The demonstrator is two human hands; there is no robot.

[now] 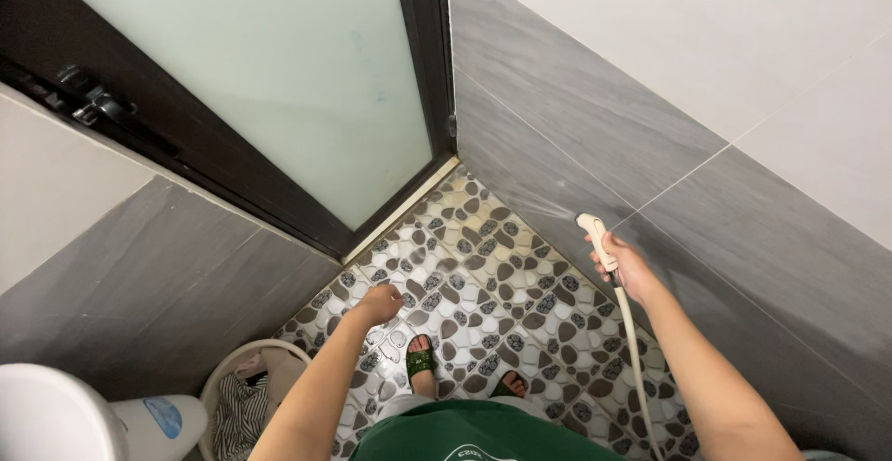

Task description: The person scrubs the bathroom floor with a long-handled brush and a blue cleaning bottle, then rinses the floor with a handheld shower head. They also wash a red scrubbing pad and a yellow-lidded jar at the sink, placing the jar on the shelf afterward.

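The right hand (635,269) grips a cream spray nozzle (596,239) at 3 o'clock, its hose (635,359) trailing down, spraying the grey wall tile (557,117) at 1 o'clock. The left hand (379,305) hangs fisted and empty over the pebble floor (483,266). Rinsing seems underway; next calls for sweeping the spray along the wall.

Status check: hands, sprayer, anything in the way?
Right hand grips spray nozzle, aimed at grey wall tile. Left hand fisted, empty. Hose hangs clear.
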